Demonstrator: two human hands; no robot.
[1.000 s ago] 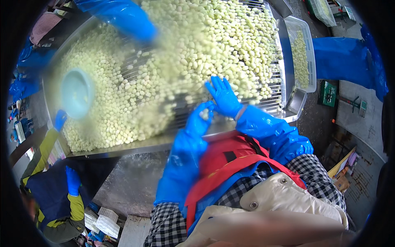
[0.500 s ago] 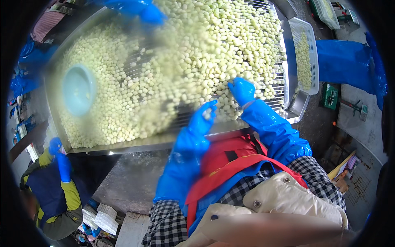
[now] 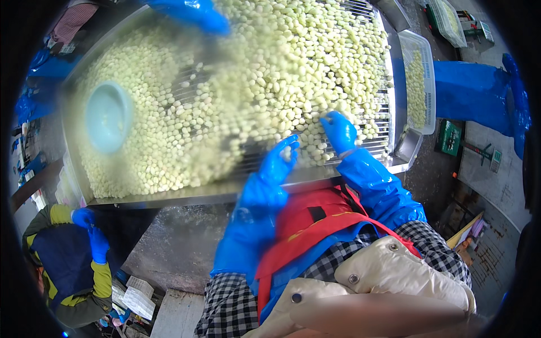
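Note:
Pale green oval fruits [image 3: 315,62], like small grapes, lie loosely over a slatted metal sorting table [image 3: 380,149]. My left hand [image 3: 280,160], in a blue glove, hovers at the table's near edge by a bare strip of dark slats. Its fingers are bent with a gap between them, and no fruit shows in it. To its right, my blue-gloved right hand [image 3: 340,132] is down at the fruits' near edge, fingers drawn together and bent leftward. Whether a fruit sits in those fingertips is hidden.
A pale blue bowl [image 3: 109,117] rests among the fruits at left. Beyond the table's right end is a white basket [image 3: 430,84] of fruits, with a small metal scoop-like tray [image 3: 409,144] nearby. Co-workers' gloved hands show at the top [image 3: 211,21] and lower left [image 3: 97,236].
My right hand has shifted slightly right and toward me. My left hand has barely moved. At lower left, the co-worker's hands have moved down and right.

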